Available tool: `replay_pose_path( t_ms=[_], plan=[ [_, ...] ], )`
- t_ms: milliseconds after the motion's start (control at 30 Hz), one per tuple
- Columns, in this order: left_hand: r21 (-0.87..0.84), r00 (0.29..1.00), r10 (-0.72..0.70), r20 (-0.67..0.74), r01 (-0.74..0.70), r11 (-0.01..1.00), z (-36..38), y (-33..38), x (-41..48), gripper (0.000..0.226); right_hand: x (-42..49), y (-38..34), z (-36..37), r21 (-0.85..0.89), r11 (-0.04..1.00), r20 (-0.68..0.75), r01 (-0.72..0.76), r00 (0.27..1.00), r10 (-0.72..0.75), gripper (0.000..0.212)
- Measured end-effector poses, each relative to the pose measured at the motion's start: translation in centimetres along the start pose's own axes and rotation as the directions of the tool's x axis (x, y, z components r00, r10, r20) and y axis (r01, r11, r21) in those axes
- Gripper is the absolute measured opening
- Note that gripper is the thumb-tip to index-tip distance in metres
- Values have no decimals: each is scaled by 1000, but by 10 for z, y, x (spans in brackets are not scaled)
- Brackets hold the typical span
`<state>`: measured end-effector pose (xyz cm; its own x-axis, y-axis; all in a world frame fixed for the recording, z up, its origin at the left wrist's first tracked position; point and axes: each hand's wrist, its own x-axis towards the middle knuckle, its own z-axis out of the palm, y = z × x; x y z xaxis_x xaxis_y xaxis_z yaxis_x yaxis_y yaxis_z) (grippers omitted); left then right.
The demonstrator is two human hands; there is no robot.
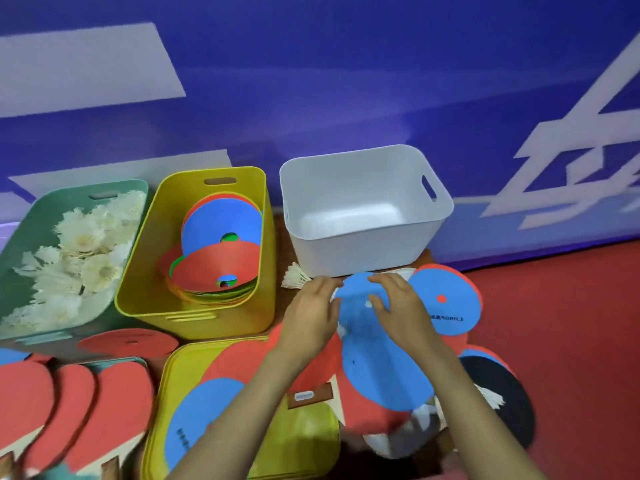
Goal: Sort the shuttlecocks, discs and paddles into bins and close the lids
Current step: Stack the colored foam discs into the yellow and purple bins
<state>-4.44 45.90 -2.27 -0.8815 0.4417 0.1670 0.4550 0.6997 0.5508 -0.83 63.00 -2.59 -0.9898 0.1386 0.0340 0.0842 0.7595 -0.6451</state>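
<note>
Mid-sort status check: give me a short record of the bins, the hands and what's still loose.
green bin: open, shuttlecocks inside
yellow bin: open, discs inside
white bin: open, nothing seen inside
hands: left hand and right hand both on a blue disc in front of the white bin; grip unclear
still out: loose shuttlecock beside the white bin, red paddles lower left, yellow lid lying flat with items on it

head view | looks forward and down | close over bins (363, 216) and hands (311, 317)
</note>
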Motion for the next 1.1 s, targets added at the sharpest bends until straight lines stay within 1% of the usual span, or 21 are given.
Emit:
replay_pose_path(
  t_ms=[67, 133, 200, 267, 367, 433, 533, 600, 667, 733, 800, 900, 967, 1033, 1100],
  plan=[
    [22, 984, -115, 137, 113, 993, 29, 0, -9, 32, -9, 27, 0, -58, 994, 112, -94, 989, 100, 38],
    [78, 927, -258, 270, 246, 966, 52, -1, -18, 36, -16, 48, 3, -137, 974, 223, -183, 952, 210, 43],
    [124, 862, -367, 350, 346, 930, 68, -2, -24, 39, -21, 62, 6, -200, 953, 297, -228, 913, 280, 48],
    [145, 813, -427, 395, 404, 903, 80, -2, -28, 49, -25, 74, 10, -224, 941, 327, -253, 890, 317, 48],
    [138, 785, -439, 438, 424, 895, 92, -1, -32, 58, -27, 86, 19, -185, 941, 302, -282, 895, 327, 54],
    [134, 797, -439, 416, 423, 896, 97, 1, -33, 57, -26, 91, 24, -158, 945, 251, -288, 914, 320, 57],
    [84, 816, -464, 345, 465, 881, 104, 6, -32, 56, -20, 94, 30, -91, 936, 151, -340, 925, 350, 45],
    [-2, 792, -511, 333, 543, 840, 110, 9, -30, 58, -15, 94, 33, -49, 924, 139, -378, 914, 381, 37],
    [-115, 759, -569, 317, 626, 771, 116, 11, -25, 57, -11, 97, 35, -47, 924, 130, -379, 915, 382, 37],
    [-207, 715, -637, 290, 696, 687, 121, 11, -17, 53, -8, 103, 31, -55, 918, 48, -394, 917, 396, 41],
    [-273, 674, -699, 237, 737, 618, 124, 9, -8, 47, -5, 111, 25, -101, 904, -30, -415, 910, 414, 44],
    [-393, 646, -753, 125, 729, 560, 127, 8, -1, 28, 1, 126, 16, -239, 859, -68, -453, 890, 450, 50],
    [-496, 610, -787, 93, 713, 495, 129, 12, 2, 27, 6, 134, 10, -262, 825, -93, -501, 864, 496, 58],
    [-592, 579, -809, 103, 689, 417, 132, 16, 4, 26, 11, 139, 4, -242, 796, -111, -555, 831, 546, 71],
    [-623, 561, -811, 166, 697, 355, 133, 19, 5, 27, 16, 144, -1, -187, 773, -89, -606, 794, 601, 82]
  ],
)
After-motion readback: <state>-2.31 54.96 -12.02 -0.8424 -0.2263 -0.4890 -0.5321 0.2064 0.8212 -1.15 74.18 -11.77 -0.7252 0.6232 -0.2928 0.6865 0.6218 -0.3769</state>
